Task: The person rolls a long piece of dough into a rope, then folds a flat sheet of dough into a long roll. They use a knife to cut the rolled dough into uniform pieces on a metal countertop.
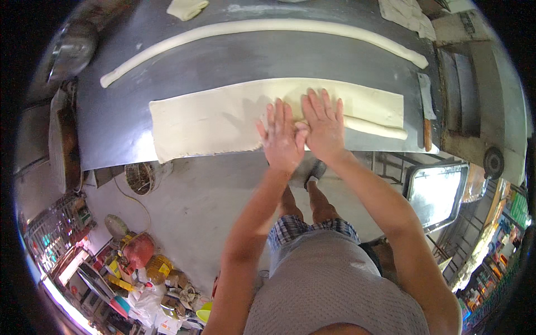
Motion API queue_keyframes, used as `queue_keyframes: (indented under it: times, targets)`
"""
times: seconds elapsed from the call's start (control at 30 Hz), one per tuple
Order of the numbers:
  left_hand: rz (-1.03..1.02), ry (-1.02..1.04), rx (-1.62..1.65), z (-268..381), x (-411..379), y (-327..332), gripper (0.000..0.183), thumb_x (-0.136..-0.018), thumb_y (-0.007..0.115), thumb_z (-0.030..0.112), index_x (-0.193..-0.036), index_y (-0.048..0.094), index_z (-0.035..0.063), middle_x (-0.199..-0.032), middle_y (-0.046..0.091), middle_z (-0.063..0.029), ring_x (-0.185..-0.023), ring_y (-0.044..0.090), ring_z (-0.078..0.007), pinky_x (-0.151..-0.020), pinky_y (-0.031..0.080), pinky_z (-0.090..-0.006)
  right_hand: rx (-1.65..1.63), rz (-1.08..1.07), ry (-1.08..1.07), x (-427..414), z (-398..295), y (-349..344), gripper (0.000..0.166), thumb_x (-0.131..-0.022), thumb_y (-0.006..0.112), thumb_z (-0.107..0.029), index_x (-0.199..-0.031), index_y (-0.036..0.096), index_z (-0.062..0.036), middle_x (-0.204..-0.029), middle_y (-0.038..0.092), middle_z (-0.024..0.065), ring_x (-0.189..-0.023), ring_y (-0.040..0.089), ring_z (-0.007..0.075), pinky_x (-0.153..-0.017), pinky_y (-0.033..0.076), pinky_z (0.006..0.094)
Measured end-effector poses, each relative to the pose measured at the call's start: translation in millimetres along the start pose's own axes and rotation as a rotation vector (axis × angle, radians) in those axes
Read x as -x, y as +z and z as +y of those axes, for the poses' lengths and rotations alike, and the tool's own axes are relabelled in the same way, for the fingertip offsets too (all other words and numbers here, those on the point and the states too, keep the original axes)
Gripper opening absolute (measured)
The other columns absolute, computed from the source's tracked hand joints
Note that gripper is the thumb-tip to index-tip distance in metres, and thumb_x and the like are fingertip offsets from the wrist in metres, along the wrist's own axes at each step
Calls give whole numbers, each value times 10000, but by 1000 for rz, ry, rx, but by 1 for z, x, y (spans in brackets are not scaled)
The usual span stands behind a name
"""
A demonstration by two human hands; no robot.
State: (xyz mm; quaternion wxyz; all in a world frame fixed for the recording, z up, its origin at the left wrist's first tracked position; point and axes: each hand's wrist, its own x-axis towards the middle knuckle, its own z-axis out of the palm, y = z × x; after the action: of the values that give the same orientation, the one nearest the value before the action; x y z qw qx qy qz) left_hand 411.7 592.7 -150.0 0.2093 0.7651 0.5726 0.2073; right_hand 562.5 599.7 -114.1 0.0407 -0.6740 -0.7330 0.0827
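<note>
A wide, flat sheet of dough (205,121) lies along the front edge of the metal worktable (113,125). Its near edge is curled into a thin roll (377,127) on the right, while the left stretch lies flat. My right hand (324,123) rests palm down where the roll runs under it, fingers spread. Beside it, my left hand (284,140) is also palm down on the near part of the sheet, fingers extended forward. A small bit of curled dough shows between the hands; what lies beneath the palms is hidden.
A long dough rope (268,25) curves across the table behind the sheet. A knife (426,109) with a wooden handle lies at the right edge. A folded dough piece (186,8) and a cloth (408,19) are at the back. A tray (437,197) stands below right.
</note>
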Motion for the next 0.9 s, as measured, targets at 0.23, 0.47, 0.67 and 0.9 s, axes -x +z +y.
queue_keyframes:
  times: [0.23, 0.47, 0.67, 0.9]
  targets:
    - [78, -4, 4, -17, 44, -9, 829, -1096, 338, 621, -1663, 360, 17, -1756, 292, -199, -1625, 254, -406, -1257, 157, -665, -49, -180, -166, 33, -24, -2, 739, -979, 659, -370, -1633, 439, -104, -1757, 312, 84, -1651, 190, 328, -1314, 136, 629]
    - [57, -49, -79, -31, 3, -14, 828, -1084, 380, 612, -1650, 377, 8, -1759, 283, -197, -1620, 252, -432, -1260, 155, -677, 0, 4, -56, -11, -37, 0, 712, -1006, 620, -358, -1641, 433, -95, -1760, 308, 111, -1640, 227, 351, -1313, 135, 637]
    - [69, -120, 132, -41, 56, -30, 832, -1101, 358, 579, -1686, 272, -6, -1762, 196, -280, -1624, 149, -528, -1262, 98, -709, 18, -276, -206, 16, -79, 12, 646, -1048, 504, -324, -1644, 428, -90, -1766, 297, 107, -1656, 189, 324, -1323, 102, 614]
    - [48, -118, 7, -66, 1, -39, 844, -1087, 356, 612, -1638, 377, -26, -1749, 275, -236, -1628, 214, -450, -1282, 133, -661, -6, 76, -121, -39, -83, 13, 663, -1021, 562, -381, -1599, 474, -71, -1727, 357, 85, -1628, 249, 335, -1302, 152, 635]
